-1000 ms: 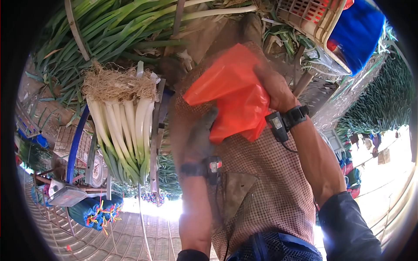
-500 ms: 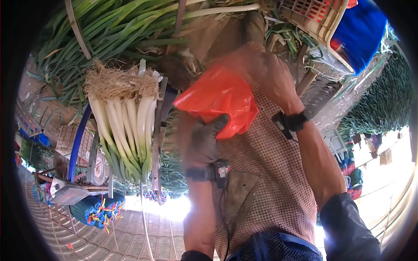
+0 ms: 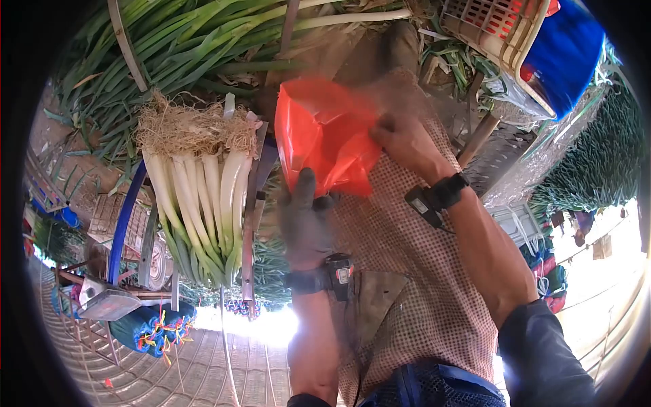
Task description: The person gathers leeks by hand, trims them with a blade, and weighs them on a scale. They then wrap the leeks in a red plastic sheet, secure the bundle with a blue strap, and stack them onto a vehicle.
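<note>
A red plastic bag (image 3: 329, 139) is spread between my two hands in front of the checked apron. My left hand (image 3: 306, 224), in a dark grey glove and blurred, holds the bag's lower edge between thumb and fingers. My bare right hand (image 3: 410, 144) pinches its right side, its fingertips partly smeared by motion. Left of the bag, a bundle of leeks (image 3: 200, 203) rests in a metal-and-wood holder (image 3: 252, 224), roots up and green parts down.
More leeks (image 3: 183, 54) lie at the upper left. A beige plastic crate (image 3: 498, 30) with blue material (image 3: 566, 57) beside it is at the upper right. Blue bundles (image 3: 146, 329) with coloured ties sit at the lower left.
The red bag has opened out more and its left part has risen. My right hand has moved left and down; my left hand has shifted slightly, still at the bag's lower edge.
</note>
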{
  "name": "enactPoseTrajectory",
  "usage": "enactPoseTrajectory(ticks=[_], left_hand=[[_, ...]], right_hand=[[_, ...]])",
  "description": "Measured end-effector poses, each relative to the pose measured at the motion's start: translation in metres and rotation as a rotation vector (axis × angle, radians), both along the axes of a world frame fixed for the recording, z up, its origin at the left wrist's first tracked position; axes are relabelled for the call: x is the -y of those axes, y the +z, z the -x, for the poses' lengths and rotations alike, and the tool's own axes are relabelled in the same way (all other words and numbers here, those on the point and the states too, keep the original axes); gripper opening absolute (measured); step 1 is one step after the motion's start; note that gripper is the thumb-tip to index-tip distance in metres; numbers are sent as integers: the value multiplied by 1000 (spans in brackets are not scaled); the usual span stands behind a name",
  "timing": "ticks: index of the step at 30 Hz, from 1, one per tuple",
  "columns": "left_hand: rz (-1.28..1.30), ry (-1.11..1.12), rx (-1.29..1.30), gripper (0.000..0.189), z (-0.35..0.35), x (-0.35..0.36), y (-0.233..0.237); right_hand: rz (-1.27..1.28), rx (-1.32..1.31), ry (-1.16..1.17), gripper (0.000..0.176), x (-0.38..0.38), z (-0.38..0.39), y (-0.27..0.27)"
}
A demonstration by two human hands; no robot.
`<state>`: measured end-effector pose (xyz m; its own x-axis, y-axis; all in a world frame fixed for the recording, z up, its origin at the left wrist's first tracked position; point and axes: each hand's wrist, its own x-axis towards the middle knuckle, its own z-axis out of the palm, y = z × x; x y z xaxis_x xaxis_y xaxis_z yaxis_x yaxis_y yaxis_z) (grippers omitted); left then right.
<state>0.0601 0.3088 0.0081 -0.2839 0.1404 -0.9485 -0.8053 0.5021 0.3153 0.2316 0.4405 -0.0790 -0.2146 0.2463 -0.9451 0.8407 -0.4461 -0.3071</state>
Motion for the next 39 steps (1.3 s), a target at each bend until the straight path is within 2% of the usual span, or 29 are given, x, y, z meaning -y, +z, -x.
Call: enactPoseTrajectory(ticks=[3,6,9,12,15,18,20,22,23,25,27,30,31,33,35,37,39], left_hand=[[115,-103,-181,38,-4,-29,8],[134,-423,-63,37,4,-7,0],[114,-498,-103,29,7,-9,6],[91,-337,-99,32,10,-15,13],[87,-296,-204,39,14,-15,14],[220,-375,-50,49,32,-6,18],[32,-566,-403,55,32,-4,26],[-178,-916,-648,58,47,-20,35],[-296,-1175,-710,59,66,-33,39],[-508,-1585,-680,57,85,-47,40],[-688,-1882,-490,54,97,-49,38],[-712,-1776,-133,51,117,-21,29],[-627,-1658,31,50,127,-11,29],[-454,-1396,335,48,146,8,34],[-345,-1122,311,46,155,23,47],[113,-1000,539,43,178,42,61],[-1,-859,372,40,190,58,63]], right_hand=[[-568,-170,235,31,-7,19,33],[-599,-569,296,38,-32,46,62],[-417,-738,400,37,-15,59,67],[-193,-570,836,26,-21,64,65],[-492,-729,738,13,-10,50,52],[-482,-718,747,7,-17,47,62],[-451,-725,776,7,-20,45,69],[-430,-764,783,7,-20,46,76],[-426,-798,775,8,-19,45,81],[-363,-846,739,8,-22,47,94],[-251,-878,677,9,-33,53,111],[-59,-965,361,18,-49,55,118],[-33,-939,237,28,-49,52,118],[-147,-861,199,28,-48,46,106],[-238,-730,76,28,-34,47,91],[-309,-545,-136,27,-2,48,68],[-275,-491,-300,29,55,45,29]])
